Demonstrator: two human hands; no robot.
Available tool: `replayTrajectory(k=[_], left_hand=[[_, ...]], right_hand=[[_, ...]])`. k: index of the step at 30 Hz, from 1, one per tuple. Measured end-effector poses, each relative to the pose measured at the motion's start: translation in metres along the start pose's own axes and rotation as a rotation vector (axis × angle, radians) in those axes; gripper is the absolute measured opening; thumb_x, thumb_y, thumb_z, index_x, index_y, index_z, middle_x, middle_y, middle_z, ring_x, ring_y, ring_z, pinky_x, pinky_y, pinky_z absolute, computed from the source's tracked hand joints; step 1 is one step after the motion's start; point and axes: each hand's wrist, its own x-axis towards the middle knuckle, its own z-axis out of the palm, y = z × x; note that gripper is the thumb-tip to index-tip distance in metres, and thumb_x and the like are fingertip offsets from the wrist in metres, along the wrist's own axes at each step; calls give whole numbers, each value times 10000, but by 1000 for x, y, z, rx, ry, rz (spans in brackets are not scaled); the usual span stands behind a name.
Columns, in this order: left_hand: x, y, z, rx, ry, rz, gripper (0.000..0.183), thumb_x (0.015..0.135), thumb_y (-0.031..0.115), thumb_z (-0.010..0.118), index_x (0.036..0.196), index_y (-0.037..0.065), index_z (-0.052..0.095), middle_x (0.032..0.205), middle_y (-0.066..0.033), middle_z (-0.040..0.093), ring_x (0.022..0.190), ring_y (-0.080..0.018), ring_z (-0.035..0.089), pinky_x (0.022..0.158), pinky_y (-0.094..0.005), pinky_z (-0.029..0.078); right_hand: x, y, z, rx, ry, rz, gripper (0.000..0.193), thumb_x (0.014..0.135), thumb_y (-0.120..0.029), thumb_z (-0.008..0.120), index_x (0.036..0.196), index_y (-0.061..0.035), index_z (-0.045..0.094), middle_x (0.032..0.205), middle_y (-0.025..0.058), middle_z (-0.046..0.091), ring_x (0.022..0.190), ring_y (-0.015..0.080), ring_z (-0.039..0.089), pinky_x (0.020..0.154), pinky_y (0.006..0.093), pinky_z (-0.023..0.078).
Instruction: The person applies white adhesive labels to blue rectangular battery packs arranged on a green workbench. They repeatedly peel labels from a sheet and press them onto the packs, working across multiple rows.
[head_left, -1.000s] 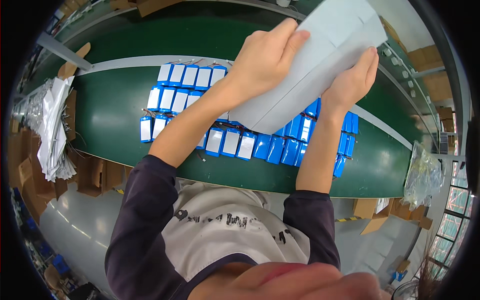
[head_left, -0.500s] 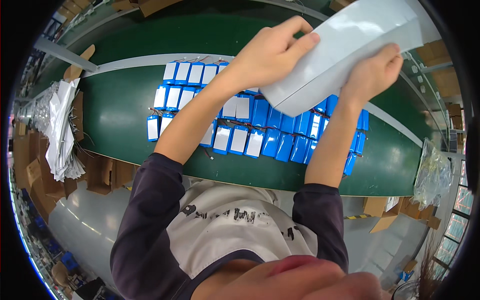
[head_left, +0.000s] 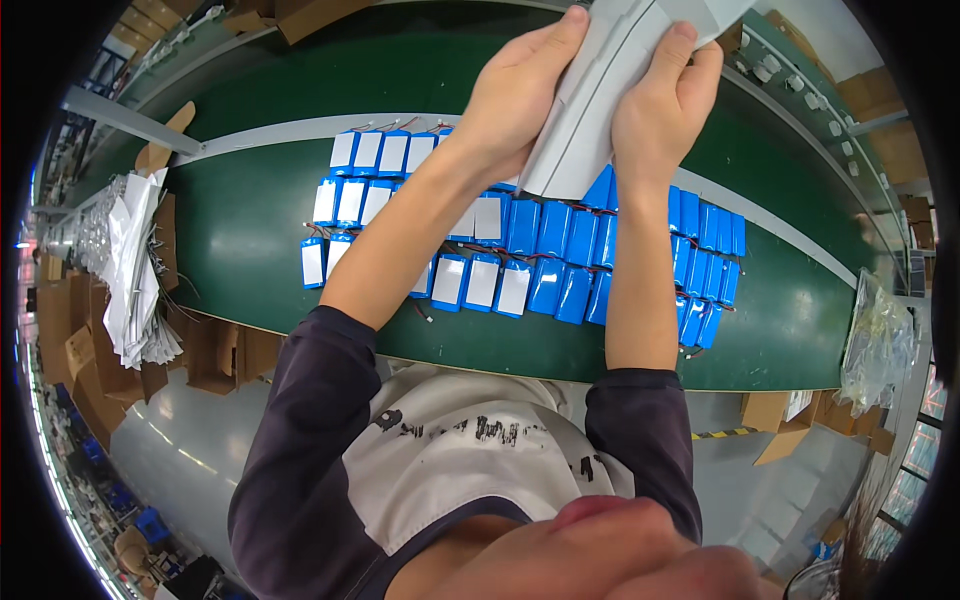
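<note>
Between my hands, above the far part of the bench, I hold a folded white sheet [head_left: 585, 125] with a glossy surface and a dark crease line. My left hand [head_left: 525, 90] grips its left edge, thumb on top. My right hand [head_left: 665, 105] is closed on its right edge, thumb along the top face. Beneath lie rows of blue battery packs [head_left: 545, 285] with thin wires. Many packs on the left carry white rectangular labels [head_left: 482, 280]; those on the right show bare blue wrap. My forearms and the sheet hide some of the packs.
The green bench top [head_left: 225, 240] has a pale rail along its back. White strips of paper [head_left: 130, 280] hang at the left end, near open cardboard boxes [head_left: 215, 350]. A clear plastic bag [head_left: 878, 345] hangs at the right end, by another cardboard box [head_left: 775, 425].
Both hands have moved left and slightly farther away with the sheet, and have come closer together. The sheet is now narrower and folded inward, uncovering more packs on the right.
</note>
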Motion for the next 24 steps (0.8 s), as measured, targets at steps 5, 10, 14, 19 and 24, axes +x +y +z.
replayTrajectory(k=[5, 10, 14, 19, 24], left_hand=[[7, 39, -18, -198, -73, 42, 642, 1127, 500, 310, 1432, -14, 544, 1301, -119, 675, 1193, -192, 636, 1041, -326, 497], [9, 54, -23, -449, -322, 78, 765, 1073, 599, 354, 1486, -36, 465, 1351, -210, 630, 1165, -245, 659, 1057, -390, 506], [1, 63, -18, -282, -155, 299, 590, 1090, 388, 439, 1547, 17, 396, 1221, -116, 651, 1011, -150, 635, 880, -285, 510], [1, 53, -19, 528, 39, 517, 384, 1053, 161, 574, 1401, 5, 521, 1082, -36, 645, 982, -101, 598, 869, -263, 496], [5, 47, -18, 797, 128, 689, 357, 982, 133, 666, 1294, -23, 590, 1102, -157, 697, 1022, -215, 674, 898, -324, 520]], right_hand=[[-17, -11, -3, 140, -243, 251, 415, 1120, -399, 441, 1199, -37, 626, 954, 32, 614, 908, 119, 563, 869, 289, 456], [-36, -11, 23, 12, -512, 244, 420, 1107, -365, 459, 1186, 13, 625, 943, 142, 707, 915, 161, 652, 829, 328, 503], [-28, -8, 11, -47, -574, 127, 308, 1034, -252, 626, 1202, 6, 636, 972, 147, 719, 875, 154, 675, 755, 296, 550], [-7, -46, -8, 446, -479, 164, 454, 1119, -283, 426, 1399, 62, 521, 1255, 161, 635, 1123, 257, 643, 970, 421, 532], [-12, -48, -10, 507, -453, 209, 497, 1107, -308, 458, 1469, 32, 461, 1407, 145, 570, 1315, 246, 555, 1042, 467, 489]])
